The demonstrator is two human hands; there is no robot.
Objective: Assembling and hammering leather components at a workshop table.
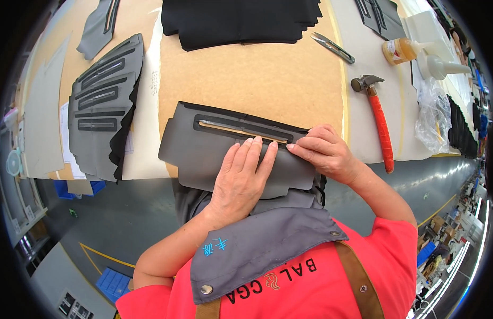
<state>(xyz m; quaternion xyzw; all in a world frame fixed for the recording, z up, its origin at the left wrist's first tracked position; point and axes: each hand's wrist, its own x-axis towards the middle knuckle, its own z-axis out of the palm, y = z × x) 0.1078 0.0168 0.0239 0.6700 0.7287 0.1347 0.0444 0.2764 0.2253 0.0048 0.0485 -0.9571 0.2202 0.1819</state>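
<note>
In front of me a grey panel (204,154) with a black back edge lies at the table's near edge, its lower part hanging over. A long narrow slot (241,131) framed by a black strip runs across it, and tan board shows through. My left hand (241,175) rests flat on the panel, fingers stretched out just below the slot. At the slot's right end my right hand (326,151) has its thumb and fingers pressed together on the panel's edge. Whether anything small is between those fingertips is hidden.
A hammer (377,119) with a red handle and thread snips (334,48) lie to the right. Beyond them are a glue bottle (398,51), a white bottle (443,68) and a plastic bag (433,117). Stacked slotted grey panels (100,111) lie left; black pieces (238,21) lie at the back.
</note>
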